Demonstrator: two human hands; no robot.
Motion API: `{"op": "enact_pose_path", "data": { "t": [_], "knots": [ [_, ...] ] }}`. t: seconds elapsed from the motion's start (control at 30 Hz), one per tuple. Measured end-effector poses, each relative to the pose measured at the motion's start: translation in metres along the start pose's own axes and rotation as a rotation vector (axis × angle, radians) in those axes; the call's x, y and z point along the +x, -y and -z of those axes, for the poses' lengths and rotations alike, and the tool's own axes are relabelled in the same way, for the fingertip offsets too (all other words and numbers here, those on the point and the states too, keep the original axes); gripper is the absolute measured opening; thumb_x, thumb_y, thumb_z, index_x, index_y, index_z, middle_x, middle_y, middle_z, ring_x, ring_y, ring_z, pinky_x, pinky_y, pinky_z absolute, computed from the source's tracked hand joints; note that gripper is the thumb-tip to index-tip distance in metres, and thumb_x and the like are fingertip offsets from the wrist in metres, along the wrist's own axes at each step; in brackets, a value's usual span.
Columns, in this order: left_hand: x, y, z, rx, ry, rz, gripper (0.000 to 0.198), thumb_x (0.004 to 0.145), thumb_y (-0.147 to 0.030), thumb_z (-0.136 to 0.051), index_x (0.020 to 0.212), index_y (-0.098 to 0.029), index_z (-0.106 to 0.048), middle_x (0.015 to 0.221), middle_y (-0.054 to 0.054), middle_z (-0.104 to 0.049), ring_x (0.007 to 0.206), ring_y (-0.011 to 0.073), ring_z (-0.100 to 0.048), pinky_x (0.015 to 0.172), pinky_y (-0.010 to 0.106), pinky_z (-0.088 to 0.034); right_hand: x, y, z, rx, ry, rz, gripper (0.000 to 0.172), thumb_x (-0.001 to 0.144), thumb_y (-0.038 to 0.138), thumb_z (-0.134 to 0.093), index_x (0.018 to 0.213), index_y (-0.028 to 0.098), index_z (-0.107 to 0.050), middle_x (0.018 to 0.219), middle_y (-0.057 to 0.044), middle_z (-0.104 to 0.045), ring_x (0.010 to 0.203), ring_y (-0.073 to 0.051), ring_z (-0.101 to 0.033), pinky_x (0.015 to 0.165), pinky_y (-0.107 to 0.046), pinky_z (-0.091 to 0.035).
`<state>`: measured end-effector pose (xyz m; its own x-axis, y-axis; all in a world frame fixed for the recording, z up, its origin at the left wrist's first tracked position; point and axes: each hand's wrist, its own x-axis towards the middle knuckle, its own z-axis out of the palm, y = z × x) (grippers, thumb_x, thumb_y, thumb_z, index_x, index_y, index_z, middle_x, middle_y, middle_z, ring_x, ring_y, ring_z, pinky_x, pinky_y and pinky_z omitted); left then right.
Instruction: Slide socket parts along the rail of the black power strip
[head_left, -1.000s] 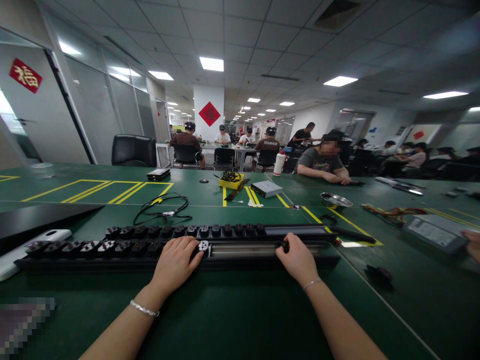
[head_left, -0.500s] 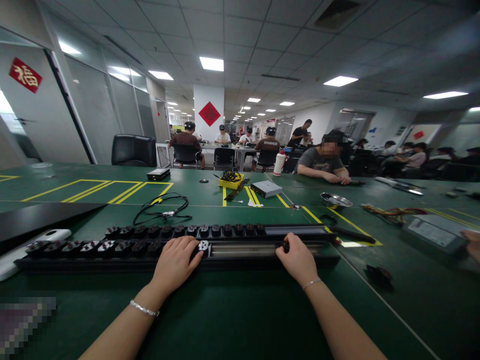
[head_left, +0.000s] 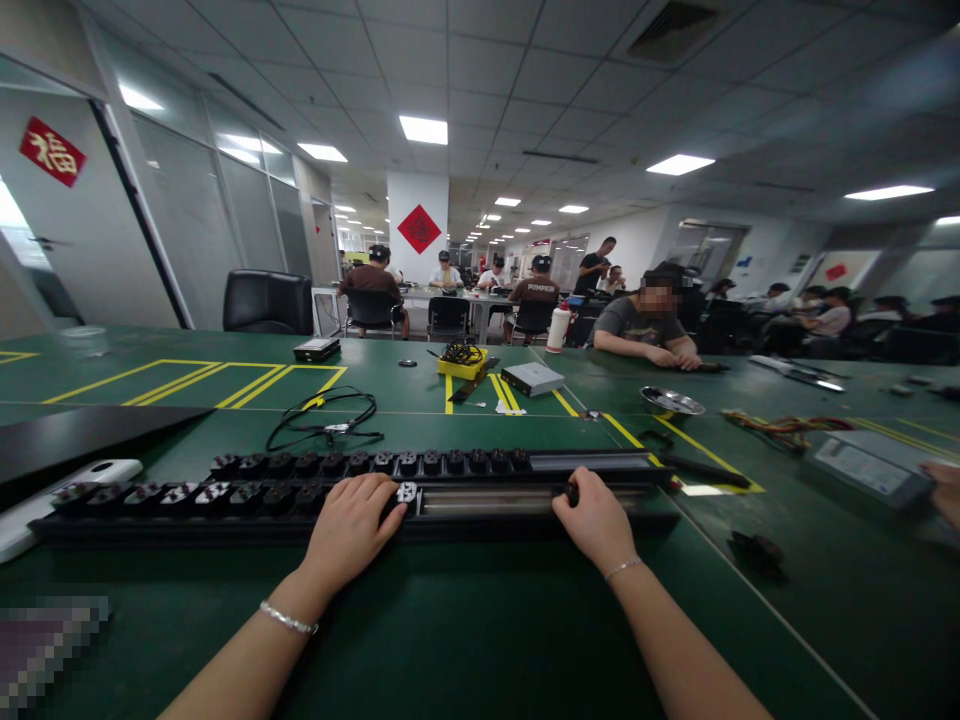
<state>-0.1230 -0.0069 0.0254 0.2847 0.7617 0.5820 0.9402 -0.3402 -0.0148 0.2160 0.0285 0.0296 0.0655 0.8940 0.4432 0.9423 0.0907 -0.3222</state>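
Two long black power tracks (head_left: 465,527) lie side by side in front of me, each with a row of black socket modules (head_left: 154,497) on its left part. My left hand (head_left: 356,515) is curled over the near row, its thumb beside a white-faced socket module (head_left: 407,493); what lies beneath the palm is hidden. To the right of that module the metal channel (head_left: 487,502) shows bare. Farther right along the same track, my right hand (head_left: 592,510) pinches a small black piece (head_left: 572,493), mostly covered by its fingers.
Behind the tracks are a coiled black cable (head_left: 330,425), a yellow box of cables (head_left: 461,362), a silver box (head_left: 532,378) and a metal bowl (head_left: 673,400). A power supply (head_left: 870,465) sits at right, a white device (head_left: 67,500) at left. Across the table sits a person (head_left: 649,325).
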Motion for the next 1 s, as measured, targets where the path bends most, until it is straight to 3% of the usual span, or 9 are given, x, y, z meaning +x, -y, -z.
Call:
{"op": "enact_pose_path", "data": {
  "t": [1.0],
  "knots": [
    [0.0002, -0.0006, 0.0004, 0.0, 0.011, 0.001, 0.029, 0.086, -0.041, -0.042, 0.098, -0.02, -0.058, 0.103, 0.006, -0.061, 0.097, 0.0212, -0.055, 0.085, 0.037, -0.038, 0.0, -0.0005, 0.0003, -0.027, -0.018, -0.016, 0.009, 0.07, 0.02, -0.047, 0.071, 0.02, -0.038, 0.071, 0.001, -0.043, 0.063, -0.012, -0.039, 0.056, -0.024, -0.023]
  ]
}}
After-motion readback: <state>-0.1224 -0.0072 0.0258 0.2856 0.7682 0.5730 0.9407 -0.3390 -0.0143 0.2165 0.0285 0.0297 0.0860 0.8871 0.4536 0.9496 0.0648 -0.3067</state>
